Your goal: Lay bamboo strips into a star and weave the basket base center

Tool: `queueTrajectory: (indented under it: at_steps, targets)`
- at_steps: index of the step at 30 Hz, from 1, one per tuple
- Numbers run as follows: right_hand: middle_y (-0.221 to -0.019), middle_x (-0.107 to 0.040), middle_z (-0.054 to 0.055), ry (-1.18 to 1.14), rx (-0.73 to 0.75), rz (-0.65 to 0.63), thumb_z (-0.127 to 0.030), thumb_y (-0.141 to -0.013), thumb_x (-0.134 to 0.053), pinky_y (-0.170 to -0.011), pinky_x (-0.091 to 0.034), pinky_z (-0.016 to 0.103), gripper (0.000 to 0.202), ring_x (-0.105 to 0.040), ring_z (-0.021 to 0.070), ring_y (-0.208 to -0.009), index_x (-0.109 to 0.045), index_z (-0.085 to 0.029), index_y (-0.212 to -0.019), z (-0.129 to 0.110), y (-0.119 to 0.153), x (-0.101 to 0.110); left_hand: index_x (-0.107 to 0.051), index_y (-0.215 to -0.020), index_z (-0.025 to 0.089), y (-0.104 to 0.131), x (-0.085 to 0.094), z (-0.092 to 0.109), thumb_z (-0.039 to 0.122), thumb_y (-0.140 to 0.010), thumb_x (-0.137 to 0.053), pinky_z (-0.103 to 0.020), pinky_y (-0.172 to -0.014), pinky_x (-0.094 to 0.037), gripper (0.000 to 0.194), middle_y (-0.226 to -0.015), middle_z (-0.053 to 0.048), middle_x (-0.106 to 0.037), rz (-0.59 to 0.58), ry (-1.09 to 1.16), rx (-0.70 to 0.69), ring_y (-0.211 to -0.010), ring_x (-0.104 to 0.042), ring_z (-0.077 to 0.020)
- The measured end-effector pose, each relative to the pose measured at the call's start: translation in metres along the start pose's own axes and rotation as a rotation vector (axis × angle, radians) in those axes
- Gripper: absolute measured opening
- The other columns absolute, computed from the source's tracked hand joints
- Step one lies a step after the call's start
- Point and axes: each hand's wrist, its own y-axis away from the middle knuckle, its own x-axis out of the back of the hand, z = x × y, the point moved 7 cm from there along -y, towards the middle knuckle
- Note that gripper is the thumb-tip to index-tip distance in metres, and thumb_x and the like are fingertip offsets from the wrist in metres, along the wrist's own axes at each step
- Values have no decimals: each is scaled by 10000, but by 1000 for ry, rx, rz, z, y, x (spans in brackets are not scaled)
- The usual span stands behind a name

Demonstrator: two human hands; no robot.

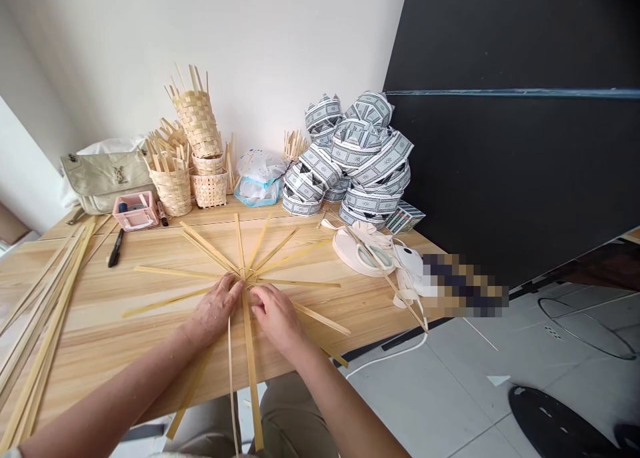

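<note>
Flat bamboo strips (253, 378) cross at one point on the table and fan out like spokes. My left hand (215, 306) lies over the left side of the crossing, its fingers together and pressing the strips. From beneath it a thin, narrow bamboo strip (231, 371) runs down past the table's front edge. On the right of the crossing, my right hand (276, 317) has its fingers curled in a pinch on the strips close to the centre. Both hands partly hide the crossing and the strip ends inside the fingers.
Loose long strips (55, 311) lie at the left, near a black marker (115, 248) and a pink basket (136, 211). Woven baskets (197, 121) stand along the wall beside a beige bag (95, 178). Patterned paper-like rings (357, 148) are piled at the back right, behind a ribbon roll (350, 251).
</note>
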Motion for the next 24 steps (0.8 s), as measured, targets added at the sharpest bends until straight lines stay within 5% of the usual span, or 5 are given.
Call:
queueTrajectory:
  at_steps: [9,17,24]
  targets:
    - [-796,-554,20,-54,-50,24,-45,-703,-479,-722,-408,246,182,-516,137,-784,-587,-172,-777,4,-17,-10,-493,-905,180,0,4,3,120,-802,-359,-294,-785,-448,179,-995,-73,-439,-22,15,-2,-894,-512,-179]
    - [-769,-591,-9,-410,-168,118,-97,-737,-442,-646,-441,217,155,-551,103,-668,-566,-179,-784,30,-9,-10,-501,-870,185,0,6,1,126,-776,-392,-295,-757,-445,156,-980,-57,-447,-57,52,39,-837,-514,-169]
    - [-811,-569,14,28,62,31,-44,-757,-428,-700,-408,237,216,-519,135,-782,-583,-194,-777,-1,21,1,-480,-864,184,0,7,3,118,-793,-351,-300,-777,-435,162,-967,-56,-456,-62,66,32,-833,-511,-165]
